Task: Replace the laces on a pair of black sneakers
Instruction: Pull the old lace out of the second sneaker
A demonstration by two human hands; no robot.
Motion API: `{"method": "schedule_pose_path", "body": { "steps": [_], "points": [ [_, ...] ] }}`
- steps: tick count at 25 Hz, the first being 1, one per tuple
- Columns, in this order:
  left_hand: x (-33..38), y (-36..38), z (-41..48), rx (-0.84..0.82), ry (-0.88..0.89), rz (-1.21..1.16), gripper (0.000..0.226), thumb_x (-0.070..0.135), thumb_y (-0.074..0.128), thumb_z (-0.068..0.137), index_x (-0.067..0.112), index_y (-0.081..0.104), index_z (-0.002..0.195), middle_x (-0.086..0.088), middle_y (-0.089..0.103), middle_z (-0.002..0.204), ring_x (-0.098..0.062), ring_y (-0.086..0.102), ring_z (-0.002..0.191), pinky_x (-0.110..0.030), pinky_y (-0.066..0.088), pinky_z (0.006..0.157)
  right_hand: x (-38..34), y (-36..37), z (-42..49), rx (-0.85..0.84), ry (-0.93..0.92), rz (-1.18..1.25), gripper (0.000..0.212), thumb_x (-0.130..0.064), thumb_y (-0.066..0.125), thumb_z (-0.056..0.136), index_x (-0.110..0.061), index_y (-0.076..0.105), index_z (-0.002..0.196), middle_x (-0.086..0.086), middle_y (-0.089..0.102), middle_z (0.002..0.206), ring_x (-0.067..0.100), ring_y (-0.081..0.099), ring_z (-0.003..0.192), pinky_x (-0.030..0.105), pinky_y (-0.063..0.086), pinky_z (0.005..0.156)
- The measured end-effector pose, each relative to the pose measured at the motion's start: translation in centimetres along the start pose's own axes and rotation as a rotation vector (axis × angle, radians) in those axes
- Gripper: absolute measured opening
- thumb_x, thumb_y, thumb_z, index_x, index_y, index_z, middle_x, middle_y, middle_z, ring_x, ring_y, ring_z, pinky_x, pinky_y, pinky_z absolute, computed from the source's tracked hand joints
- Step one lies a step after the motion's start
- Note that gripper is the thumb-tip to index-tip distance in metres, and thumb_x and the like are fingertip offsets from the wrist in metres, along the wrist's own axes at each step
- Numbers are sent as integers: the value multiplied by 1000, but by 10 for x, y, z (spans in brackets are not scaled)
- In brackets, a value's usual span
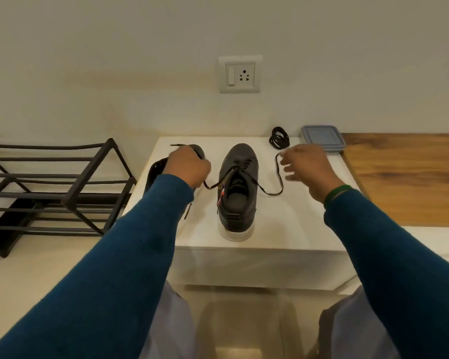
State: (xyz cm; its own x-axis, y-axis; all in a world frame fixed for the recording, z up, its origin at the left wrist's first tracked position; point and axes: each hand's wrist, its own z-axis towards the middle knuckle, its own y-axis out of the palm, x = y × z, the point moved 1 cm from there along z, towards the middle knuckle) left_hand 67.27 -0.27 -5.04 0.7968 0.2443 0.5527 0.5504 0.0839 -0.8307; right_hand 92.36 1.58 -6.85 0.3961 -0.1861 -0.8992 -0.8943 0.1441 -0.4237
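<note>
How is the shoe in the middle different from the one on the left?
The middle sneaker stands upright on its sole; the left sneaker lies tipped on its side. The middle sneaker shows fully, its lace threaded and gripped by the left hand; the left sneaker hides partly behind that hand. Both are dark and sit on the white table.

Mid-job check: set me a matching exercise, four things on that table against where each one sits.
Things: 1 laced sneaker; 2 second sneaker; 3 coiled lace; 4 lidded container.
Places: A back right corner of the table; B partly hidden behind the left hand that grips a lace end; C upright, in the middle; D just left of the container.
Pairs: 1-C; 2-B; 3-D; 4-A.
</note>
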Motion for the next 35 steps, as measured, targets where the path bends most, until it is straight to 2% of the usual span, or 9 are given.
{"method": "schedule_pose_path", "body": {
  "steps": [3,7,10,16,23,25,28,31,35],
  "points": [
    [2,9,1,-9,-5,71,29,31,56,94,7,57,76,-8,68,66,-23,67,60,-33,57,59,6,19,-6,-14,-199,-514,42,-36,56,99,-6,62,128,10,61,131,26,59,117,32,44,92],
    [11,22,5,-62,104,-293,29,32,64,95,6,75,89,-8,76,77,-26,74,75,-43,63,77,-5,42,-15,-53,-423,-290,20,-28,60,97,-20,75,107,-5,71,103,7,62,91,27,50,85],
    [23,33,1,-118,280,-185,16,21,66,95,14,79,100,-3,76,97,-16,68,88,-33,57,86,-2,58,-15,-120,-388,-304,17,-25,63,95,-18,78,102,-2,74,99,11,64,90,25,49,82],
    [32,37,-1,30,372,108,24,24,53,99,13,73,91,-6,70,89,-23,65,85,-34,54,79,-1,68,-11,-107,-362,-284,10,-21,67,92,-19,76,95,-3,73,93,9,63,87,25,49,81],
    [29,40,4,-5,267,123,26,15,50,96,2,60,76,-8,57,69,-23,54,60,-32,50,59,-4,63,-13,-99,-177,-35,16,-13,62,88,-9,69,75,11,68,80,19,61,73,34,56,72],
    [25,41,5,-17,183,14,25,13,53,90,4,51,66,-7,46,58,-21,42,51,-29,42,54,-1,62,-12,-108,-101,10,20,-14,59,90,-10,62,70,13,60,73,21,54,67,33,52,66],
    [20,40,8,-74,113,-177,16,8,53,85,6,52,69,-11,50,61,-23,49,58,-34,50,60,2,67,-14,-26,-56,23,23,-18,53,95,-14,53,72,4,52,70,17,48,65,32,45,60],
    [20,40,7,-109,122,-333,12,11,51,88,8,62,82,-14,67,82,-27,62,73,-46,61,73,-2,67,-17,-67,-198,3,16,-32,59,97,-17,63,100,-2,63,90,11,60,81,28,54,73],
    [22,45,2,-63,188,-274,22,16,56,93,5,73,84,-14,74,88,-28,68,74,-42,61,70,-4,71,-17,-64,-349,-250,10,-22,61,97,-20,66,89,-5,64,87,8,59,80,24,50,72]
  ]
}}
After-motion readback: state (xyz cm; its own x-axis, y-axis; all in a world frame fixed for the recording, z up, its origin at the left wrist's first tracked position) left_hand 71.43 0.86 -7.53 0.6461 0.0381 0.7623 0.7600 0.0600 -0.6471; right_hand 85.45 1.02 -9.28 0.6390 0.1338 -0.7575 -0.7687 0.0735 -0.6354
